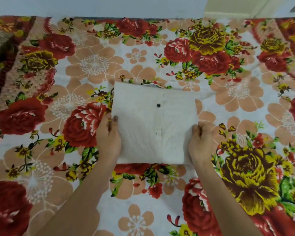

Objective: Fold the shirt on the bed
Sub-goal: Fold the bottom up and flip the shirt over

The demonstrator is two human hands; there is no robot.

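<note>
Head view: white folded cloth shirt (153, 126), judged soft, light, floppy; left hand (109, 133) and right hand (201, 140) each grip a side edge; best hold there.

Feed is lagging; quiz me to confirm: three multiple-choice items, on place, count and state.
1. Where does the shirt lie?
A. on the floral bedspread, mid-frame
B. on the floor
C. on a chair
2. How many dark buttons show on it?
A. none
B. one
C. four
3. What state is the shirt in?
A. spread flat, sleeves out
B. crumpled in a heap
C. folded into a rectangle, left hand and right hand gripping its sides
Answers: 1 A, floral cloth surrounds it; 2 B, one button shows; 3 C, straight edges, a hand each side.
</note>
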